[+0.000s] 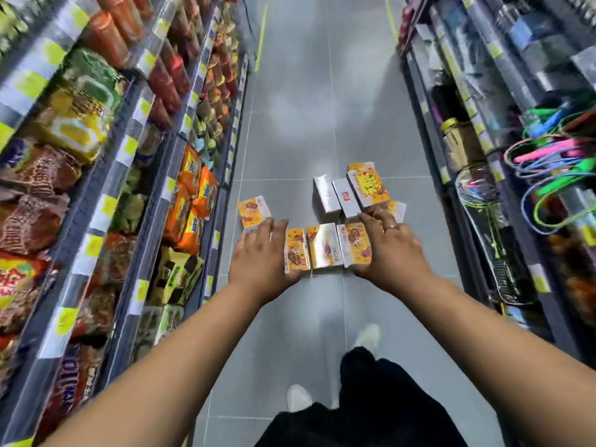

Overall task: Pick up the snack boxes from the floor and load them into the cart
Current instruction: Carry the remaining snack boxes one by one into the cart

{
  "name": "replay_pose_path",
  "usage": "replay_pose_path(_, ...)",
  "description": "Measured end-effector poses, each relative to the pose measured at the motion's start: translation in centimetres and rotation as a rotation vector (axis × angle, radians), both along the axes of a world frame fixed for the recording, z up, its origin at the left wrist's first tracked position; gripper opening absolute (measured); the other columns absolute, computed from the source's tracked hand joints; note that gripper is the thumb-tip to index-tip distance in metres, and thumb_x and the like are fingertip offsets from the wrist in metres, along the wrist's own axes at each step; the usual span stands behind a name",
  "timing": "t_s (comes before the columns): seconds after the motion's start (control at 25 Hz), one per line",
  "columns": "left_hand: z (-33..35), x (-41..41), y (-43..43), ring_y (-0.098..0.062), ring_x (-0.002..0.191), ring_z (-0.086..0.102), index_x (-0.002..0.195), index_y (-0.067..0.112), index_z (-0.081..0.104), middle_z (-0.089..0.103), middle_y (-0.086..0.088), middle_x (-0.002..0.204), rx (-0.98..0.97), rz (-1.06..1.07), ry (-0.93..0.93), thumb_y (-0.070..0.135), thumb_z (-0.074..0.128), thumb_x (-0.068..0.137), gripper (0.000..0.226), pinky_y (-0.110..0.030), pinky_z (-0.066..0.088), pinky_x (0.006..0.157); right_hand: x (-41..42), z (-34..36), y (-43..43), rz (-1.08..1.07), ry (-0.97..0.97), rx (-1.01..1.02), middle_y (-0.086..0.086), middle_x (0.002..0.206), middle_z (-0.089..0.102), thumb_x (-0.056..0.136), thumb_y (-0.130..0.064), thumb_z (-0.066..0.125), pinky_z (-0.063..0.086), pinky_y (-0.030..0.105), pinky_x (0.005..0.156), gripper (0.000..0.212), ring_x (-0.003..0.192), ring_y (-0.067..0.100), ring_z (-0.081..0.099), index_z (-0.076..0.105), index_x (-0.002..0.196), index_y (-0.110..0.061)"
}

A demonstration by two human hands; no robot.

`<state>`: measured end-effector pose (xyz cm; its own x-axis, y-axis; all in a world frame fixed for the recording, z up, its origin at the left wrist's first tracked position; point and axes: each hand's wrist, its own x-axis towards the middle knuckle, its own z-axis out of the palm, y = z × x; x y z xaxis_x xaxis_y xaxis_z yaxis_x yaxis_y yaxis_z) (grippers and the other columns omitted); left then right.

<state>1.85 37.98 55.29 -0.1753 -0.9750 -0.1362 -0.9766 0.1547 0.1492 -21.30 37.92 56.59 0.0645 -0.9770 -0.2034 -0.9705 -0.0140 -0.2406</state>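
Three yellow-and-white snack boxes (pixel 324 248) stand side by side in a row between my hands. My left hand (pixel 259 258) presses flat against the left end of the row, fingers straight. My right hand (pixel 388 245) clamps the right end, fingers curled over the outer box's top. A single box (pixel 253 211) lies on the grey floor just beyond my left fingertips. Several more boxes (pixel 350 191) lie in a cluster behind the row, beyond my right hand. No cart is in view.
Shelves of snack packets (pixel 96 188) line the left side of the aisle. A rack with skipping ropes and rackets (pixel 532 188) lines the right. The grey tiled floor (pixel 322 108) runs ahead. My legs and white shoes (pixel 298 396) show below.
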Motion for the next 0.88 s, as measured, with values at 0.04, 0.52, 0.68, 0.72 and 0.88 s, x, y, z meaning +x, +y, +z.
replay_pose_path(0.04,-0.6,-0.7,-2.8,-0.029,0.141,0.028,0.152,0.022,0.014,0.023,-0.009,0.157,0.021,-0.006,0.000,0.061,0.065,0.076,0.100,-0.045,0.019,0.116,-0.2,-0.8,-2.5,-0.006,-0.005,0.017,0.003,0.153,0.030,0.069,-0.051,0.074,0.034,0.041,0.105,0.097,0.130,0.031,0.039,0.025,0.149,-0.030)
replay_pose_path(0.52,-14.9,-10.8,-30.2,-0.031,0.138,0.030,0.151,0.020,0.016,0.023,-0.011,0.156,0.230,-0.021,-0.026,0.057,0.063,0.078,0.094,-0.043,0.022,0.116,-4.7,-14.8,-31.5,-0.023,0.051,0.212,0.005,0.151,0.032,0.073,-0.059,0.069,0.036,0.043,0.103,0.094,0.133,0.031,0.036,0.023,0.150,-0.029)
replay_pose_path(0.68,-27.4,-10.1,-37.7,-0.032,0.141,0.025,0.152,0.020,0.013,0.017,-0.012,0.158,0.343,-0.063,-0.046,0.054,0.063,0.081,0.093,-0.043,0.019,0.116,-3.6,-27.1,-37.7,-0.056,0.053,0.263,0.008,0.151,0.027,0.074,-0.056,0.069,0.035,0.044,0.104,0.091,0.134,0.032,0.033,0.023,0.149,-0.029)
replay_pose_path(0.72,-30.9,-9.6,-39.5,-0.033,0.142,0.024,0.152,0.021,0.011,0.015,-0.012,0.159,0.370,-0.072,-0.069,0.054,0.062,0.082,0.093,-0.043,0.016,0.117,-2.9,-30.7,-38.9,-0.049,0.054,0.288,0.008,0.151,0.026,0.075,-0.055,0.068,0.035,0.043,0.104,0.091,0.134,0.032,0.034,0.022,0.149,-0.028)
replay_pose_path(0.88,-43.3,-8.4,-44.3,-0.032,0.144,0.022,0.153,0.022,0.008,0.013,-0.010,0.160,0.382,-0.131,-0.091,0.055,0.064,0.083,0.095,-0.043,0.017,0.118,-1.4,-44.3,-42.8,-0.038,0.060,0.347,0.010,0.148,0.029,0.079,-0.054,0.066,0.038,0.044,0.101,0.088,0.130,0.033,0.037,0.022,0.149,-0.025)
